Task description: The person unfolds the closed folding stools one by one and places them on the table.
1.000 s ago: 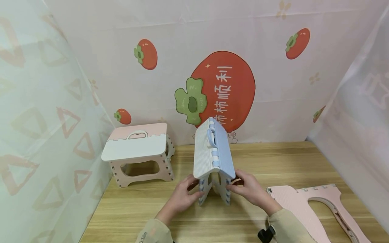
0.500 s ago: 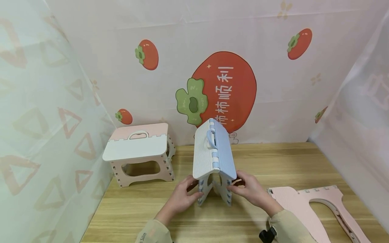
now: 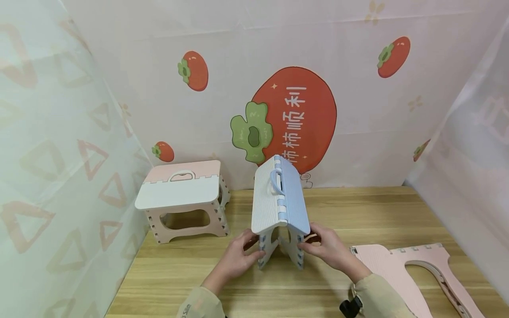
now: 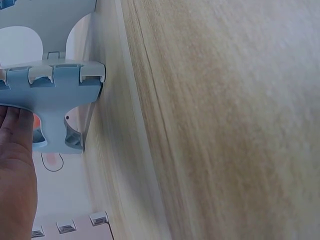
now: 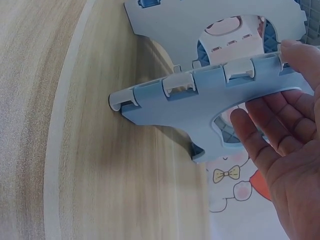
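A folding step stool [image 3: 264, 198], half white and half light blue with a carry handle along its middle, stands part-folded, its top peaked like a roof. My left hand [image 3: 237, 255] holds its left leg panel [image 4: 65, 92] near the front edge, with the thumb in front and fingers behind. On the other side my right hand [image 3: 330, 249] grips the right leg panel [image 5: 200, 95], the thumb on its hinged edge and some fingers at the cut-out. The stool's feet are on the wooden table [image 3: 191, 282].
An unfolded pink and white stool [image 3: 179, 194] stands at the back left. To the right a pink stool [image 3: 385, 265] lies folded flat, partly behind the right sleeve. A curtain [image 3: 346, 97] with persimmon prints hangs behind the table.
The part-folded stool's two sides have spread very slightly farther apart, both hands keeping their hold. The whole view has shifted a little.
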Motion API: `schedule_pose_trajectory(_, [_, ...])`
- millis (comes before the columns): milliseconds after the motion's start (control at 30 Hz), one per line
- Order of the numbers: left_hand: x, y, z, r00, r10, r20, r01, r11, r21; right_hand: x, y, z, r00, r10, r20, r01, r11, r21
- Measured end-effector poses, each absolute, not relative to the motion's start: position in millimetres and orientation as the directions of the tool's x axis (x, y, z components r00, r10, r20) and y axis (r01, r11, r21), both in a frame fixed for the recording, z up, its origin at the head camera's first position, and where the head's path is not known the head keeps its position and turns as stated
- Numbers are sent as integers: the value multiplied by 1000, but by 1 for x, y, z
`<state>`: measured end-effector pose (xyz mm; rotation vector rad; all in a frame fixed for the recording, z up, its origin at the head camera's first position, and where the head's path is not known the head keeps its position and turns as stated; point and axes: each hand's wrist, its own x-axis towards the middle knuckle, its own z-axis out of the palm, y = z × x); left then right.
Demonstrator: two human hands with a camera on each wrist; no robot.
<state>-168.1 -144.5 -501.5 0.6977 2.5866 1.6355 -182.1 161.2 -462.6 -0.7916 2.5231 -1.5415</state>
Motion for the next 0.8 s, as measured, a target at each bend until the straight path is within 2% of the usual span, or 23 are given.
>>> schedule_pose_trajectory(800, [-168, -149, -501, -903, 370, 218, 360, 373, 855, -185, 164, -467, -860, -477, 180, -391, 390, -834])
